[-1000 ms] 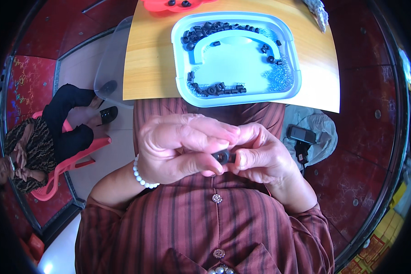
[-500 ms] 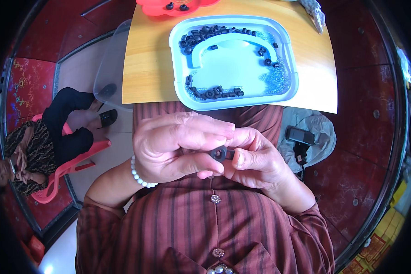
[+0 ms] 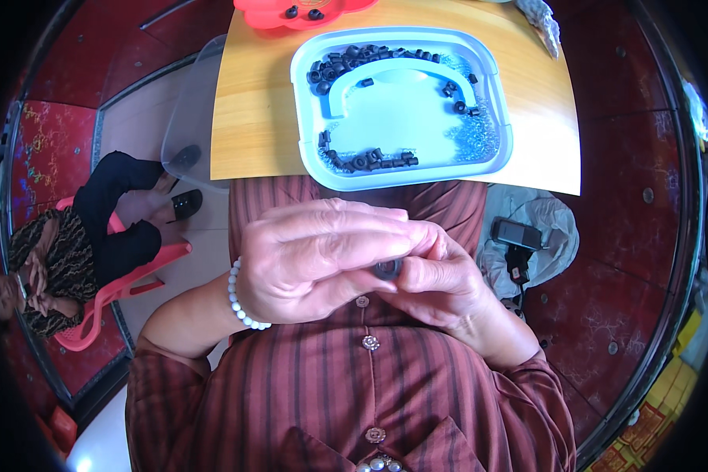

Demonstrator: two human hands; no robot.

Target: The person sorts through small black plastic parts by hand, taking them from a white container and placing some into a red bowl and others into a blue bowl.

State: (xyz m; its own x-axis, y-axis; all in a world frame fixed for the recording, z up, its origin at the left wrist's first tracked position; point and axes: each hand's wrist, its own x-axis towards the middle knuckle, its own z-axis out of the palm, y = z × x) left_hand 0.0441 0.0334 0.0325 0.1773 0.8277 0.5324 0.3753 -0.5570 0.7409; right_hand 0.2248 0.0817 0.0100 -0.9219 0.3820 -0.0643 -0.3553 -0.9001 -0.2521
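Working step: by my judgement, close fingertip work on one small black part (image 3: 386, 268), pressing or turning it; the view does not settle which.
Part's place: between the two sets of fingertips, in front of the striped shirt (image 3: 307, 385), nearer the body than the tray (image 3: 401, 182). A round, ring-like end shows; the rest is hidden by fingers.
Left hand (image 3: 315, 256): nearly closed, its long fingers laid side by side over the top, fingertips and thumb bunched against the part's left side.
Right hand (image 3: 440, 279): closed in a pinch, thumb tip against the part's right side, fingers curled behind; whether it also holds a second piece I cannot tell.
Next move calls for: a steady pinch from both sides, I judge, since the part is small and a loosened fingertip could let it drop toward the lap.
Tray edge: its near rim lies along the front of the table (image 3: 252, 118), seemingly a little past it, so a raised knuckle or wrist could knock it.
Inside the tray: black pieces (image 3: 359, 162) line the near side and crowd the far left; a curved pale strip (image 3: 338, 101) arches over the middle, where pale floor shows.
Room to move: a gap separates hands and tray; wood shows left of it, with the red dish (image 3: 263, 14) at the far left.
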